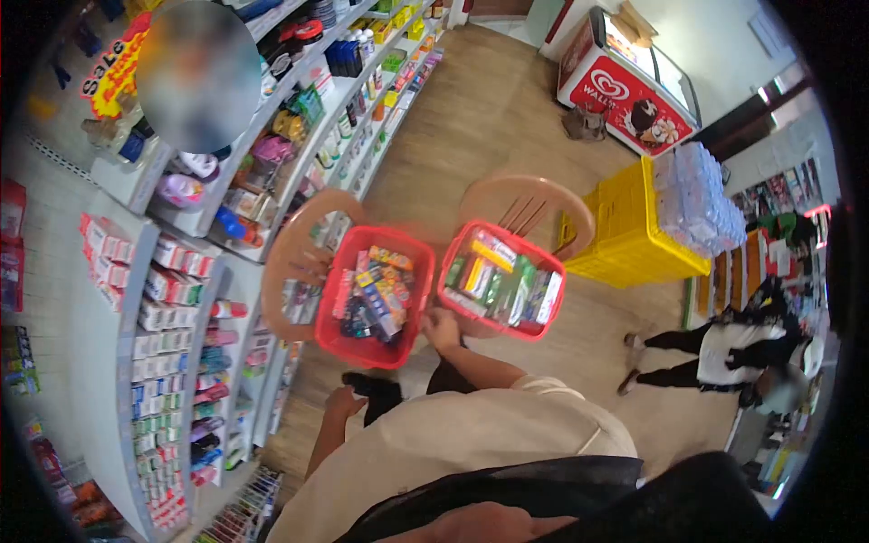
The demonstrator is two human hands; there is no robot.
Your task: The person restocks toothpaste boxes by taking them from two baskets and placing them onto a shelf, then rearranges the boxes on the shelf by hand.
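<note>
My right hand [441, 328] is at the near right edge of a red basket [328, 337], its fingers curled at the rim. Boxes and packets in orange, blue and dark colours [380, 294] lie in a heap inside. Close by on the right is a second red basket [520, 333], filled with mostly green and white boxes [507, 285]. Each basket rests on a brown plastic chair, the left chair [276, 290] and the right chair [529, 184]. My left hand [344, 401] hangs low, next to a black shoe or trouser leg; its fingers are too small to make out.
Shelves [136, 299] packed with small boxes and toiletries run along the left. Yellow crates [625, 226] carry bottle packs [697, 199] at the right. Behind them is a red ice-cream freezer [625, 100]. Another person [733, 353] stands at the far right.
</note>
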